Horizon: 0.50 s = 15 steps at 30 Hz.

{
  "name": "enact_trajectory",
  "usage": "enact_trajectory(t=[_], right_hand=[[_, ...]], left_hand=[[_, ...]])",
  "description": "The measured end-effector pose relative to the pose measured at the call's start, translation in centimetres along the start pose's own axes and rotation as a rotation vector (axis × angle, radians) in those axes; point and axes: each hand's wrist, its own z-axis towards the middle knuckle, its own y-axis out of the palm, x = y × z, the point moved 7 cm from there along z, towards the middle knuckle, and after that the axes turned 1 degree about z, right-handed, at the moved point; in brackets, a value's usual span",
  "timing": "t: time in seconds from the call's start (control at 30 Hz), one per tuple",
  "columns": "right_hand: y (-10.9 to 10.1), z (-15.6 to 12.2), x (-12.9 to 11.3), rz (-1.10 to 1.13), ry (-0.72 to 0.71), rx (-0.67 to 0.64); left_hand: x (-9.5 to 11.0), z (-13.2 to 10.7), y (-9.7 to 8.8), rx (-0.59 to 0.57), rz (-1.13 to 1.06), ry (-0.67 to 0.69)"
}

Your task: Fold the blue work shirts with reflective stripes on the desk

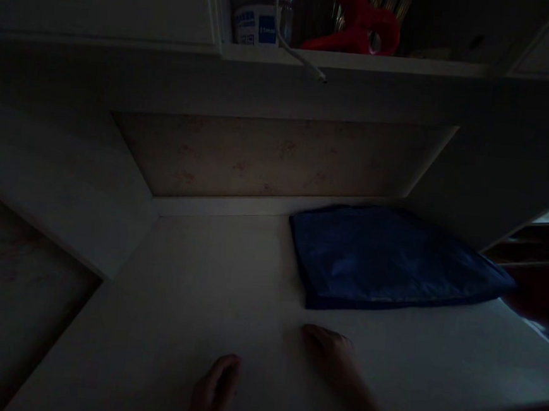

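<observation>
The scene is very dark. My left hand (215, 387) rests at the near edge of a white tabletop (191, 300), fingers loosely bent and pointing away from me, with nothing in them. My right hand (332, 355) lies palm down on the tabletop a little further in, also holding nothing. Just beyond the right hand, apart from it, a flat folded blue fabric bag (394, 259) lies against the back right of the table.
A pale back panel (278, 158) closes the table's far side. On the shelf above stand a red plastic object (359, 25) and a bottle with a blue label (255, 26), and a white cable (300, 59) hangs down. Open shelves (532, 245) stand at the right.
</observation>
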Motion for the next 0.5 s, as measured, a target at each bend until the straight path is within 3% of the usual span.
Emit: enact_trajectory(t=[0.5], right_hand=[[0.01, -0.05, -0.08, -0.014, -0.010, 0.002]], left_hand=[[0.14, -0.17, -0.28, 0.071, -0.026, -0.043]])
